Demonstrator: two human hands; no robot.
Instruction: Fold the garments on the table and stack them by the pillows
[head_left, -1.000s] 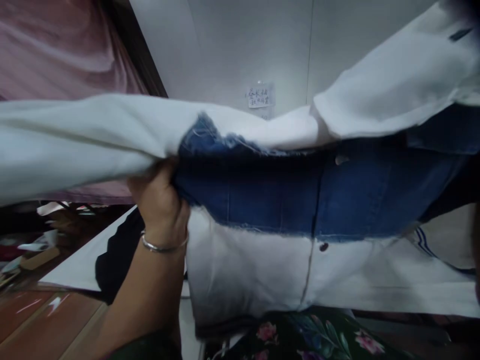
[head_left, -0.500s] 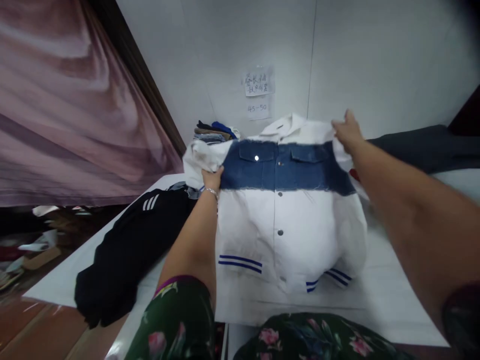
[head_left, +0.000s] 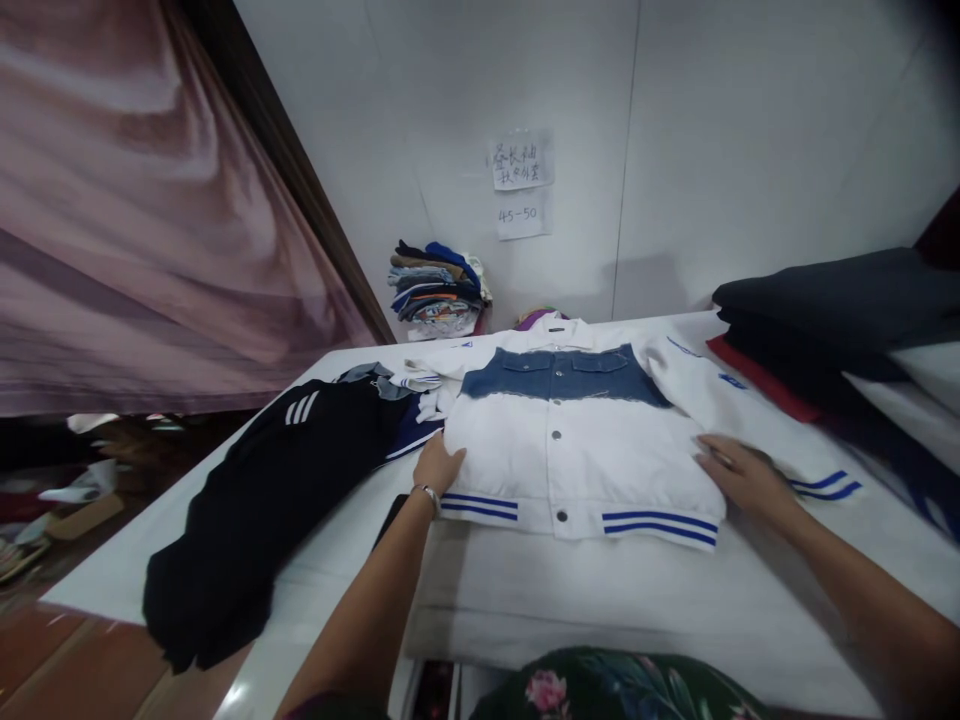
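A white denim jacket [head_left: 502, 450] with a blue chest panel, dark buttons and blue-striped hem lies front up and spread on the white table. At its left edge, just above the hem, my left hand [head_left: 438, 468] grips the fabric, thumb on top. My right hand [head_left: 736, 476] holds the opposite side edge, its fingertips at the cloth. The right sleeve [head_left: 739, 405] in the picture stretches outward beyond my right hand to a striped cuff. On the left, the other sleeve is bunched beside the body.
Black clothing [head_left: 262, 500] with white stripes lies along the table's left side. A stack of folded clothes [head_left: 435, 285] stands at the back wall. Dark and red garments [head_left: 832, 320] are piled at right. Paper notes [head_left: 523, 185] hang on the wall; a pink curtain [head_left: 150, 200] hangs left.
The jacket has come down from being held up by its upper parts to lying flat on the table. Both hands have moved down to its lower sides. The right sleeve is now spread outward.
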